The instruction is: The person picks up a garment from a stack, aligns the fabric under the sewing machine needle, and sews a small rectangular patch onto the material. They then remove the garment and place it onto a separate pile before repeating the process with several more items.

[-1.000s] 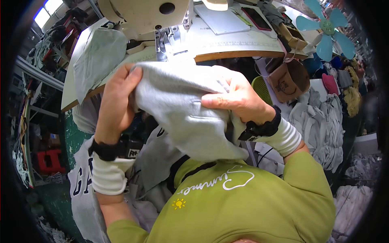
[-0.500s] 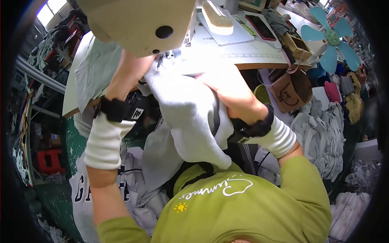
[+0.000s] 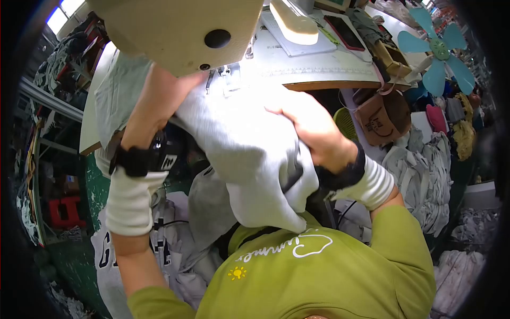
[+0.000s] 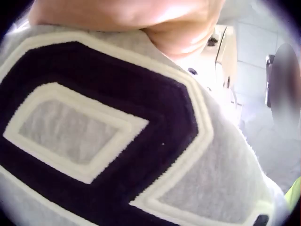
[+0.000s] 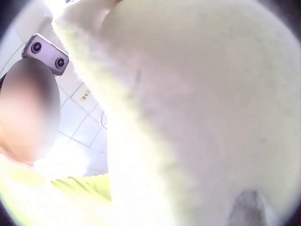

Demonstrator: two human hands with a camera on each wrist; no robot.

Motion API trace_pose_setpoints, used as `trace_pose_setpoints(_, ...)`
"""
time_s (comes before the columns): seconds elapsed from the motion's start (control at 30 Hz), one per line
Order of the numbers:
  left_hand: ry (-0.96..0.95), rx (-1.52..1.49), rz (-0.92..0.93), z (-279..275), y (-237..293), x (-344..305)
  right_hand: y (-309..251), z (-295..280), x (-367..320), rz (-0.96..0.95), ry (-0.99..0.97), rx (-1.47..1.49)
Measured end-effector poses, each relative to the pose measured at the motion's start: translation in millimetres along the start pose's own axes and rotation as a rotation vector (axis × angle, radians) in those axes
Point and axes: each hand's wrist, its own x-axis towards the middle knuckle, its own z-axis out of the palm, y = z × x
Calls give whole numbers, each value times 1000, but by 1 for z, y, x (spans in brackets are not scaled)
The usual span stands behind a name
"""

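Grey cloth (image 3: pixel 239 143) hangs from the sewing machine's needle area down to the person's lap. The left hand (image 3: pixel 159 98) grips its left edge beside the presser foot (image 3: pixel 228 77), one digit stretched toward the foot. On the cloth's right side, the right hand (image 3: pixel 316 127) holds a fold with the thumb on top; glare washes out its other fingers. In the left wrist view, the left hand (image 4: pixel 141 16) is above a dark letter patch (image 4: pixel 164 103) with cream edging. Pale cloth (image 5: pixel 202 94) fills much of the right wrist view.
The machine head (image 3: pixel 180 32) overhangs the left hand. Another grey piece (image 3: pixel 119 90) lies on the table's left side. A phone (image 3: pixel 344 32), a wooden box (image 3: pixel 393 58) and a blue fan (image 3: pixel 440 49) are at the right. Cloth piles (image 3: pixel 419 175) stand lower right.
Both hands have carried the cloth from in front of the chest forward to the machine. Since half a second ago, the left hand has shifted slightly left and the head view has tilted a little.
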Motion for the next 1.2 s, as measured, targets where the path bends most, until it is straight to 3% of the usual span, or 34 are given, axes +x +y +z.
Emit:
trace_pose_setpoints(0.03, 129, 281, 338, 2, -9, 10, -3, -1, 8, -122, -34, -25)
trace_pose_setpoints(0.07, 130, 278, 339, 6, -22, 19, -2, -6, 22, -36, 7, 232)
trace_pose_setpoints(0.13, 284, 534, 364, 12, -41, 31, -8, -12, 32, -13, -12, 197)
trace_pose_setpoints(0.23, 402, 412, 336, 23, -41, 28, -22, -4, 19, 13, -16, 40)
trace_pose_setpoints(0.3, 413, 463, 367, 27, -27, 23, -26, -2, 9, -58, -72, -428)
trace_pose_setpoints(0.37, 427, 517, 394, 29, -23, 18, -35, 0, 7, 126, -219, -456)
trace_pose_setpoints(0.47, 425, 525, 351, 33, -21, 8, -33, 9, 5, 149, -131, -449)
trace_pose_setpoints(0.53, 696, -284, 180, 43, -13, -21, -24, 7, 11, -62, -99, -535)
trace_pose_setpoints(0.57, 732, -171, 93, 42, -45, -43, -22, 7, 12, -199, -119, -630)
trace_pose_setpoints(0.6, 736, -350, -126, 55, -50, -66, -19, 3, 12, -157, -104, -603)
trace_pose_setpoints(0.63, 597, -243, -186, 64, -75, -84, -16, 1, 13, -109, -94, -579)
trace_pose_setpoints(0.67, 439, -298, -375, 78, -96, -98, -15, 2, 12, -98, -100, -493)
trace_pose_setpoints(0.7, 324, -541, -581, 99, -146, -105, -14, 3, 10, -79, -102, -409)
trace_pose_setpoints(0.77, 343, -508, -601, 83, -129, -98, -12, 7, 7, -103, -88, -355)
trace_pose_setpoints(0.8, 319, -489, -625, 136, -104, -38, -10, 11, 5, -120, -86, -277)
trace_pose_setpoints(0.83, 285, -473, -647, 135, -92, -38, -10, 14, 4, -141, -74, -201)
trace_pose_setpoints(0.87, 243, -462, -672, 80, -96, -97, -10, 15, 6, -147, -71, -200)
trace_pose_setpoints(0.97, 82, -441, -762, 67, -73, -110, -3, 8, 8, -212, -9, -275)
trace_pose_setpoints(1.03, -36, -429, -832, 13, -75, -147, -1, -2, 11, -280, 21, -411)
trace_pose_setpoints(1.07, -96, -421, -869, 20, -67, -141, -2, 3, 9, -303, 47, -293)
trace_pose_setpoints(1.1, 96, -167, -599, -25, -75, -148, 1, -2, 9, -295, 64, -289)
trace_pose_setpoints(1.13, 457, -173, -503, -50, -39, -134, 6, -6, 9, -311, 45, -348)
trace_pose_setpoints(1.17, 524, 184, -448, -85, -18, -115, 10, -7, 8, -332, 20, -404)
trace_pose_setpoints(1.2, 623, 293, -189, -99, 2, -91, 12, 1, 5, -296, 61, -303)
